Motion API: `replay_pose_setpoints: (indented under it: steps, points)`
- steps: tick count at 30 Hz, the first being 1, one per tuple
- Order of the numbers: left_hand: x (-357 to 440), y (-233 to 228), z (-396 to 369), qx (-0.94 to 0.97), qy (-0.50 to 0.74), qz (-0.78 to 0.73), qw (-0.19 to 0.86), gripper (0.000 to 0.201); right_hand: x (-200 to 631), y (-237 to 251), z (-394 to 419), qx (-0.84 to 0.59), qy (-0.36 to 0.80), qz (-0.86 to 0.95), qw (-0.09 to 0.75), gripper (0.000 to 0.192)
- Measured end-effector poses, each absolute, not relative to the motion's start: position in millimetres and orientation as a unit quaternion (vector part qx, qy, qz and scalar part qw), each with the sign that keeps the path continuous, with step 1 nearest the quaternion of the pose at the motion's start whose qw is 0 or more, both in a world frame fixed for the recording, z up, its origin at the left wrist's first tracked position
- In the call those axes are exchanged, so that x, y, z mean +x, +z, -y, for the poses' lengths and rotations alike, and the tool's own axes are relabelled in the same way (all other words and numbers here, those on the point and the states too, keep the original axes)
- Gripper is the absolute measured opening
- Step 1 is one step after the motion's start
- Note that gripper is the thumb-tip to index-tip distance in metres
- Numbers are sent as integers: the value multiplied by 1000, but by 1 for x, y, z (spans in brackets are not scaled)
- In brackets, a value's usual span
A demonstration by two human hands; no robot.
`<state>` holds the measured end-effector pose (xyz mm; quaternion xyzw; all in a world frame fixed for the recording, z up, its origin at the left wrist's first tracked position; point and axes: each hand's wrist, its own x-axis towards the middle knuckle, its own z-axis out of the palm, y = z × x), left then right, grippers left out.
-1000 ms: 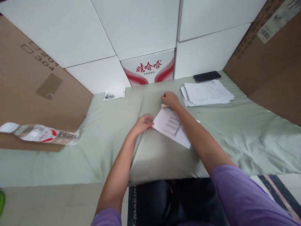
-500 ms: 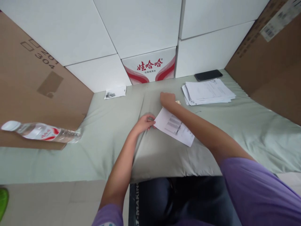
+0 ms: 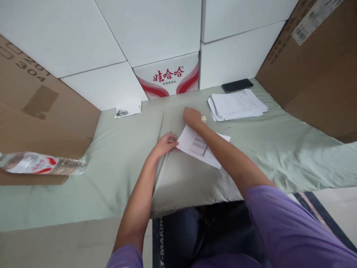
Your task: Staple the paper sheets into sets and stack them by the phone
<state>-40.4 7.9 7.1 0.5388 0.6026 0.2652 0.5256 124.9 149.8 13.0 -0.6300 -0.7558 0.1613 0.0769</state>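
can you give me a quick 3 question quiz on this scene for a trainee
1. True or false: the left hand rests at the near left corner of the printed sheet.
2. What lies just beyond the paper stack, against the white boxes?
A. a plastic bottle
B. a black phone
C. a pair of scissors
3. In a few words: where is the right hand in relation to the printed sheet?

Key
1. True.
2. B, the black phone; the plastic bottle lies far left on the green cloth.
3. At the sheet's far edge, fingers curled, pressing down on it.
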Motion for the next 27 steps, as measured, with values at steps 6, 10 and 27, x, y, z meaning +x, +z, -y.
replay_pose_setpoints:
  steps: [6,10,27]
  points:
    - [-40,6,-8,536,246,-605,535,18,128,9,-147,-637,125,742,170,42]
    - [-39,2,-9,548,245,-592,537,24,135,11,-147,-611,146,739,244,35]
    - [-114,39,-2,495,497,-603,378,43,206,87,-141,-476,568,596,309,47]
